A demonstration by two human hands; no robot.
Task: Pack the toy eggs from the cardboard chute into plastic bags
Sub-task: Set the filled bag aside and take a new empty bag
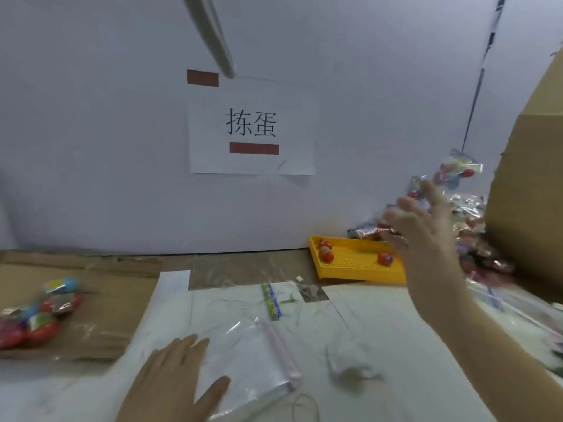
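Left hand: flat, palm down, fingers straight and gripping nothing. The thumb lies on the near left edge of a stack of empty plastic bags.
Right hand: raised, fingers spread wide and blurred, nothing clasped in it.
Just beyond the right fingertips: a filled bag of toy eggs, up off the table. Whether the fingers touch it I cannot tell.
Behind and right of the right hand: a pile of filled bags against a brown cardboard panel.
Left of the right wrist: a yellow tray holding loose toy eggs.
Far left of the left hand: another bag of eggs on flat cardboard.
Beyond both hands: a paper sign on the white wall.
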